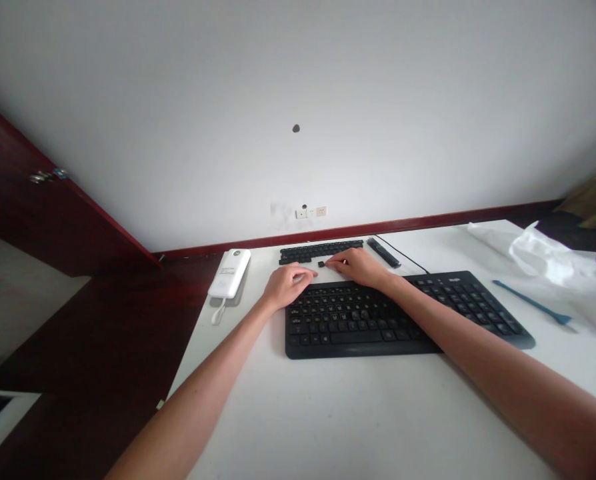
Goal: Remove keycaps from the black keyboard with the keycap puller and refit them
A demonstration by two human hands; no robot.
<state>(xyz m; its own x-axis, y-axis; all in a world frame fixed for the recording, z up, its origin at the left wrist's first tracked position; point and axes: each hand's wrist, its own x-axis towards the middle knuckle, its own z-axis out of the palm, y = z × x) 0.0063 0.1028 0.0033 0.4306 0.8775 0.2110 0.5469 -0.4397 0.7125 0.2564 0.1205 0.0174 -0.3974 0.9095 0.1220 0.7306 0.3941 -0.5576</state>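
Note:
A full-size black keyboard (363, 339) lies on the white table (343, 407), in front of me. Beyond its top edge, my right hand (361, 267) is closed, with a small black keycap (321, 264) at its fingertips. My left hand (287, 285) is at the keyboard's upper left corner, its fingers curled together and pointing right; whatever is between them is hidden. Behind both hands sit several rows of loose black keycaps (298, 255), with a gap in the front row. My right forearm crosses over the keyboard and covers part of its keys.
A white power bank (231, 273) with a strap lies at the table's left edge. To the right are a black strip-like piece (383, 253), a blue pry tool (531, 302) and a crumpled white plastic bag (553, 257). The keyboard's cable (403, 253) runs back. Behind stands a wall.

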